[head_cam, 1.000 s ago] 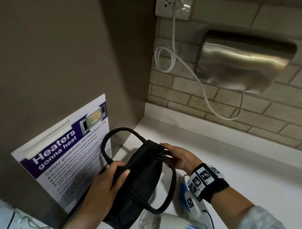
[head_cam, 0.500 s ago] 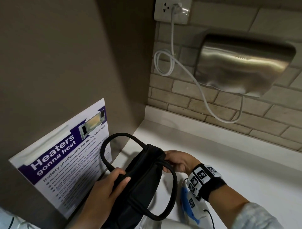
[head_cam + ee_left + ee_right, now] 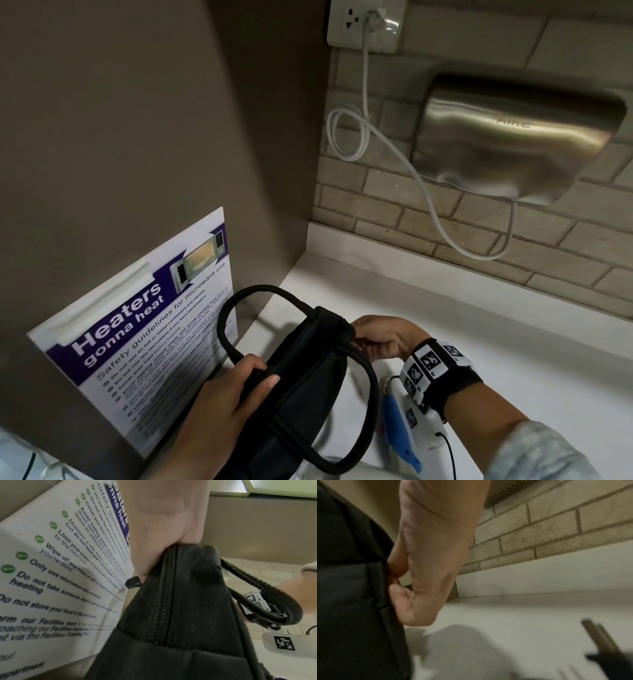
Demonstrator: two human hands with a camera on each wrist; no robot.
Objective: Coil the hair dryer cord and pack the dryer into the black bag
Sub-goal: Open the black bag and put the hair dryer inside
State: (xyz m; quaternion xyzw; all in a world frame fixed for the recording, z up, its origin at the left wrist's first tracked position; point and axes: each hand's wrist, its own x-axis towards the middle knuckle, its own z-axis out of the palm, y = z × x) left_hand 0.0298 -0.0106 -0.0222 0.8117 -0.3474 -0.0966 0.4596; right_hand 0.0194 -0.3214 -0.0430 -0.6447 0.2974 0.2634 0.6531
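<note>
We see the left hand (image 3: 222, 407) wrapped round the near end of the black bag (image 3: 301, 383), thumb on top and fingers curled under the fabric, so it grips the bag and holds it above the counter (image 3: 462, 329). In the left wrist view the same grip shows at the top end of the bag's closed zipper (image 3: 164, 588). The right hand (image 3: 380, 337) holds the far end of the bag; from the right wrist we see its fingers (image 3: 397, 566) pinching the dark fabric edge. The bag hangs between the two hands, its two strap handles looping out, one toward the wall, one toward us.

Below the right wrist, partly hidden by the bag and the wristband, a white and blue object (image 3: 397, 421) lies on the counter; we cannot tell whether it is the dryer.

The counter is white, with a low white upstand against a wall of pale brick tiles (image 3: 394, 192). On that wall hangs a brushed-metal hand dryer (image 3: 513, 144), with a white cord (image 3: 346, 137) looped once and running up to a wall socket (image 3: 366, 25). To the left, a plain brown panel (image 3: 137, 137) carries a microwave safety poster (image 3: 137, 342) headed "Heaters gonna heat".
</note>
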